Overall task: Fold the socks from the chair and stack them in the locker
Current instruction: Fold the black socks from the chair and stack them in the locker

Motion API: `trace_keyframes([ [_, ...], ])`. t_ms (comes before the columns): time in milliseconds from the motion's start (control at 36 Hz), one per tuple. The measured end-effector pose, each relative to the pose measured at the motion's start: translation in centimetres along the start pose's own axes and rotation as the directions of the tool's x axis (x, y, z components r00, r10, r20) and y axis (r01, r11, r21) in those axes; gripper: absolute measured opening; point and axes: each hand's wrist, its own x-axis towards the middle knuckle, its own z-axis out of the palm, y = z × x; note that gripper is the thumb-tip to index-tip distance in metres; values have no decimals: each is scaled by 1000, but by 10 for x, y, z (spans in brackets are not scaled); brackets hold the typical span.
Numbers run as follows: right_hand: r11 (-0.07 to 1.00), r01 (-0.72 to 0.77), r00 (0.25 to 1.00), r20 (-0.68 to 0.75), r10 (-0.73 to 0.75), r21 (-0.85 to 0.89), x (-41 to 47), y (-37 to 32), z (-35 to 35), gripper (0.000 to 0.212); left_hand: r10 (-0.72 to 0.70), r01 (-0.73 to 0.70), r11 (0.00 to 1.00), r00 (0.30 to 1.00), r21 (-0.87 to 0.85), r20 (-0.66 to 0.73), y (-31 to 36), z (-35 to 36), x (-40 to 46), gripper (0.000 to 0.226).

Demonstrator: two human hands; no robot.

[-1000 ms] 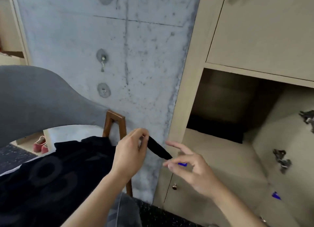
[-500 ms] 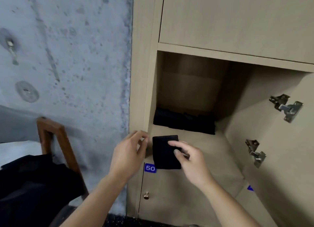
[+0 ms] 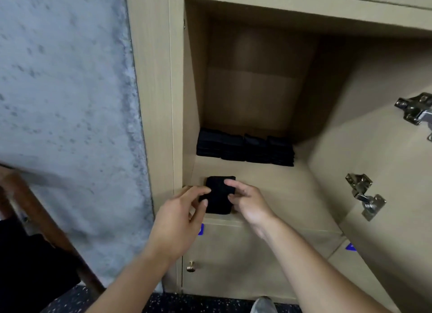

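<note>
Fingers first: the left hand [image 3: 178,221] has thumb and forefinger curled onto the left edge of a folded black sock [image 3: 219,194], pinching it. The right hand [image 3: 249,201] meets the sock's right edge; forefinger lies over the top face, thumb tucked at the side, so it grips too. The sock sits flat between the two hands, a small dark rectangle, its near end at the front lip of the shelf.

Sock rests on the floor of the open locker [image 3: 289,191], near the left wall, front part of the compartment. Well behind it, against the back panel, a row of folded black socks [image 3: 245,150] stands in low piles side by side, apart from the held one.

Outward: both forearms reach in from below. The open door [image 3: 385,149] swings off to the right, two metal hinges [image 3: 364,195] on it. Below the shelf, a closed door with a small brass knob [image 3: 191,266]. Left of the locker, a grey concrete wall [image 3: 65,102]; a wooden chair frame [image 3: 35,209] with dark cloth [image 3: 30,273] at lower left.
</note>
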Motion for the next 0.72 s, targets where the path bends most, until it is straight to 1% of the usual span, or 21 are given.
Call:
trace_keyframes([
  [111,999,16,1000,1,-16,-39,15,5,3,48,-25,25,1000,1000,8,17,-3,4,-1,29],
  [250,993,60,998,-2,-60,-105,21,1,3,52,-44,41,998,996,43,79,-6,7,-5,47],
  [361,956,125,992,16,-125,-267,18,0,-1,52,-87,83,996,991,38,106,-9,7,-7,50],
  [417,912,181,983,26,-184,-368,17,0,-6,50,-119,119,993,986,13,116,-9,7,-8,50],
  [528,820,272,960,92,-263,-503,9,1,-19,39,-147,153,987,982,-45,120,-8,7,-7,50],
  [611,685,368,929,211,-305,-628,-1,6,-26,32,-152,159,985,983,-65,104,-7,8,-7,50],
  [667,567,412,911,305,-277,-713,-6,10,-26,32,-159,166,983,983,-73,97,-7,8,-6,49],
  [722,484,426,905,354,-237,-764,-8,13,-22,37,-165,172,982,982,-82,92,-7,7,-6,47],
])
